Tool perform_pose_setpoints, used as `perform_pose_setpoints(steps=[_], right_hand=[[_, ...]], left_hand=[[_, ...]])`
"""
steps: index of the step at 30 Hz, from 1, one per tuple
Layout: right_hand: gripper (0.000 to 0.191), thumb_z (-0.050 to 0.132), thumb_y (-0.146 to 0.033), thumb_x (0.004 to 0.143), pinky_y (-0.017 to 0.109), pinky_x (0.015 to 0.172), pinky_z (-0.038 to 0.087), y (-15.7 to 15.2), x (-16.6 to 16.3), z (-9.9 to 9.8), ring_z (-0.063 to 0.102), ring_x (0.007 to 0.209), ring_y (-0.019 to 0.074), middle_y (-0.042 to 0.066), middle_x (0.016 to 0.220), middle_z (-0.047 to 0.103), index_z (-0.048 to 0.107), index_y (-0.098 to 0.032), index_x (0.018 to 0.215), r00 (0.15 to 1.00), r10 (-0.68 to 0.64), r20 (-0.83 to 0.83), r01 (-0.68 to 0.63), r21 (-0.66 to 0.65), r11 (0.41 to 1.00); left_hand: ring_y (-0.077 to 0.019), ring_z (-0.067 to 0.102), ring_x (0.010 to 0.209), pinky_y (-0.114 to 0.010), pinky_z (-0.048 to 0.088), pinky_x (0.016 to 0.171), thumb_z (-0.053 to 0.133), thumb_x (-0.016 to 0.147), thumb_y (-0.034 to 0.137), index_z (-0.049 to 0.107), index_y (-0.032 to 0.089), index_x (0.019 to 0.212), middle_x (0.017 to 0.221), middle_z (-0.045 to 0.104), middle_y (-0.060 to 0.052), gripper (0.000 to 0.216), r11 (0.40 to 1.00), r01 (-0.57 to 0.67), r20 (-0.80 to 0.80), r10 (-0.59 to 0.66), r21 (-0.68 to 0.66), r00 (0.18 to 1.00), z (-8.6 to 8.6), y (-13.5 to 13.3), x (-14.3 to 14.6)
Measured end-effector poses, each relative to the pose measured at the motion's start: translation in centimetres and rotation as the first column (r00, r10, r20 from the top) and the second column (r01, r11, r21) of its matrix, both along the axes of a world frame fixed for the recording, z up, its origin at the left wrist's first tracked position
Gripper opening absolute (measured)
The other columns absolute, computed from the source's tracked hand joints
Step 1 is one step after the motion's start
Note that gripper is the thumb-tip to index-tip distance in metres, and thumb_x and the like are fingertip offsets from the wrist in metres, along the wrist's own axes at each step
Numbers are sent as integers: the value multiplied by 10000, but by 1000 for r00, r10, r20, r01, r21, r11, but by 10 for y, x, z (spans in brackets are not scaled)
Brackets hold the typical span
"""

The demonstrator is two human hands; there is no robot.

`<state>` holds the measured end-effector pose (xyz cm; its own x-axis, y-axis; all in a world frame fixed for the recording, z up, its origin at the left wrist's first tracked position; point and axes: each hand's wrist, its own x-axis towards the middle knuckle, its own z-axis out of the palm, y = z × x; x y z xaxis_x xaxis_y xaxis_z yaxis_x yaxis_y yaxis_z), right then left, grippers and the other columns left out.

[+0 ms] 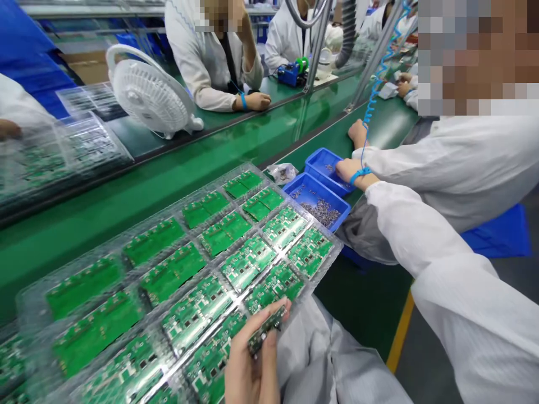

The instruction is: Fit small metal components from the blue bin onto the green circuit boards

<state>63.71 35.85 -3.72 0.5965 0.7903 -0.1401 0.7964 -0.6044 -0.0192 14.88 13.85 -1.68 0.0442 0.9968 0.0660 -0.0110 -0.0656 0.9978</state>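
Observation:
My left hand (250, 365) is low in the view and shut on a small green circuit board (265, 331), just above a large clear plastic tray (332, 247). That tray holds several rows of green circuit boards (248, 261). My right hand (350, 171), with a blue strap on the wrist, rests at the rim of a blue plastic bin (326, 167). Its fingers are hidden from view. A second blue bin (311, 193) sits just in front, holding a heap of small metal parts (322, 212).
A green conveyor bench (138, 185) runs across the view, with stacked clear trays (63, 157) at left and a white fan (149, 92) beyond. Co-workers in white sit close by: one at right, with a hand (357, 133) near the bins, another (214, 56) across the bench.

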Motion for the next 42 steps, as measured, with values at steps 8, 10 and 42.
perform_pose_setpoints(steps=[8, 10, 42], right_hand=[[180, 756, -332, 1159, 362, 944, 678, 0, -12, 21, 787, 1055, 203, 108, 1203, 793, 793, -158, 1189, 990, 97, -102, -85, 115, 990], [78, 794, -205, 1098, 356, 872, 622, -4, -23, 28, 739, 910, 197, 93, 1028, 782, 773, -160, 1039, 982, 142, -125, -114, 209, 971], [313, 820, -482, 1057, 246, 571, 336, -213, -308, 7, 383, 595, 96, -99, 669, 461, 678, -210, 995, -370, 577, -728, 158, 562, 812]], left_hand=[[-258, 919, 1113, -394, 788, 1004, 565, 1230, 321, 672, 331, 1554, 1356, 882, -113, 341, 1000, -2, -1, 2, 9, 1000, -18, -2, 5], [-251, 921, 1085, -391, 797, 956, 557, 1233, 310, 598, 343, 1642, 1417, 863, -122, 412, 999, -29, -20, 30, 38, 999, -22, -1, 2], [-164, 807, 763, -311, 629, 784, 828, 1089, 264, 871, 264, 1056, 936, 897, 8, 54, 776, 161, -528, 246, 610, 813, 13, 17, -7]])
